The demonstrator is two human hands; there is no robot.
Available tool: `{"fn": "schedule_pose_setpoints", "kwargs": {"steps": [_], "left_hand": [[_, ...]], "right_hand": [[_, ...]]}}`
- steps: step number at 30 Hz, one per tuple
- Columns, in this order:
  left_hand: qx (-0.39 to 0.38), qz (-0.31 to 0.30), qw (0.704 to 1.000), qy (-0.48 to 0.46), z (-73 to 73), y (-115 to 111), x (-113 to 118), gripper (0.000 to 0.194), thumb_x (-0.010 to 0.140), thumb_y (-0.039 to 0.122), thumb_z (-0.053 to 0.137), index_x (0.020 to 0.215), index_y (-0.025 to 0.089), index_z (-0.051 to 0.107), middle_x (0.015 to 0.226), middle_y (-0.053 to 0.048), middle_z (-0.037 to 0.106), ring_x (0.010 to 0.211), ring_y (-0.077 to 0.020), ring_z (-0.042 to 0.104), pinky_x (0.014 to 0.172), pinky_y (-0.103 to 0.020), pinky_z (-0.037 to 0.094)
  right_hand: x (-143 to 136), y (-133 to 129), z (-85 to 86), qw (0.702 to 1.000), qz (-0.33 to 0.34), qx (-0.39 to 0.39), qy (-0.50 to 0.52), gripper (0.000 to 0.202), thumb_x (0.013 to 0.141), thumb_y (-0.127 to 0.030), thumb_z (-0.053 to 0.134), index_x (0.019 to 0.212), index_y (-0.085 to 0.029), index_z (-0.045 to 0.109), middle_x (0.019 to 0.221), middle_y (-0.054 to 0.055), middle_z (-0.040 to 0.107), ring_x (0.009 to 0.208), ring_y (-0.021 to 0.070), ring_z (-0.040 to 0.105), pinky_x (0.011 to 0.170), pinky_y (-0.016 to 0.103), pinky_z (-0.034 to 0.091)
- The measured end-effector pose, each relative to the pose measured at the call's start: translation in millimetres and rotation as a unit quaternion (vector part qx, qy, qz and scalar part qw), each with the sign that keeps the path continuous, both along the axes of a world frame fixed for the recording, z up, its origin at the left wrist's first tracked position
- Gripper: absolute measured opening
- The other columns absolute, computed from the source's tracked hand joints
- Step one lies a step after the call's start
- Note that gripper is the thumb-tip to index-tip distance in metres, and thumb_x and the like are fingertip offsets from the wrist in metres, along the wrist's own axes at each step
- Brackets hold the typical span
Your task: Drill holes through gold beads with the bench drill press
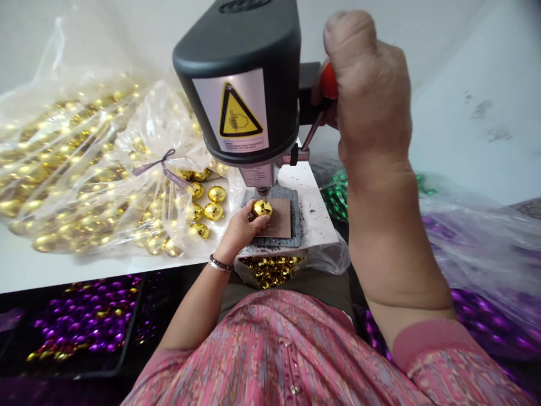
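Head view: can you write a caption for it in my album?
Left hand holds a gold ball under the drill while the right hand grips its red knob.

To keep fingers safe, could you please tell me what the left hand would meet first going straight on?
Past its round gold mirrored ball, probably the grey metal drill chuck, though depth is unclear.

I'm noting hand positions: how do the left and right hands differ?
The left hand holds a gold ball; the right hand grips a red knob. The left is lower, the right raised. The left wrist wears a bracelet; the right shows none. Both are ungloved.
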State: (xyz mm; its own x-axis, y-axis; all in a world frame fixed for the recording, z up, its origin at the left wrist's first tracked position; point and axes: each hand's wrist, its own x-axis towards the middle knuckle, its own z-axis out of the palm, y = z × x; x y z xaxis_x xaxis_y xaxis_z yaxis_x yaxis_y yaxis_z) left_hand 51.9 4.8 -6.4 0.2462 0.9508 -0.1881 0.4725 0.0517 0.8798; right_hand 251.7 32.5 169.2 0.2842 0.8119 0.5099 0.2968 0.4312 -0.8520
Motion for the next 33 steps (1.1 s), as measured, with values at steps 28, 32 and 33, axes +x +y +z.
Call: {"fn": "schedule_pose_setpoints", "kwargs": {"steps": [28, 32, 33], "left_hand": [[0.007, -0.049, 0.999, -0.007, -4.0, 20.7, -11.4, 0.051, 0.077, 0.048, 0.070, 0.119, 0.018, 0.069, 0.093, -0.002, 0.071, 0.081, -0.0161, 0.060, 0.074, -0.026, 0.047], [-0.014, -0.047, 0.998, -0.029, 3.9, 17.9, -12.6, 0.043, 0.079, 0.050, 0.068, 0.107, 0.017, 0.071, 0.082, 0.001, 0.067, 0.068, -0.0121, 0.053, 0.066, -0.024, 0.043], [-0.015, -0.048, 0.998, -0.031, 5.0, 17.6, -12.7, 0.042, 0.078, 0.049, 0.068, 0.106, 0.017, 0.071, 0.081, 0.001, 0.067, 0.067, -0.0118, 0.052, 0.065, -0.024, 0.042]], "right_hand": [[-8.1, -21.3, -2.8, 0.999, -0.029, 0.034, 0.002, 0.057, 0.086, -0.068, 0.038, 0.066, -0.014, 0.043, 0.064, -0.006, 0.035, 0.065, 0.0010, 0.034, 0.068, 0.018, 0.031], [-8.4, -17.8, -3.9, 0.999, -0.026, 0.044, 0.001, 0.057, 0.083, -0.072, 0.029, 0.069, -0.016, 0.037, 0.066, -0.007, 0.032, 0.065, -0.0004, 0.029, 0.070, 0.016, 0.030], [-8.4, -17.6, -3.9, 0.999, -0.026, 0.040, -0.001, 0.057, 0.083, -0.071, 0.028, 0.069, -0.017, 0.037, 0.066, -0.008, 0.033, 0.064, -0.0005, 0.029, 0.070, 0.016, 0.029]]}}
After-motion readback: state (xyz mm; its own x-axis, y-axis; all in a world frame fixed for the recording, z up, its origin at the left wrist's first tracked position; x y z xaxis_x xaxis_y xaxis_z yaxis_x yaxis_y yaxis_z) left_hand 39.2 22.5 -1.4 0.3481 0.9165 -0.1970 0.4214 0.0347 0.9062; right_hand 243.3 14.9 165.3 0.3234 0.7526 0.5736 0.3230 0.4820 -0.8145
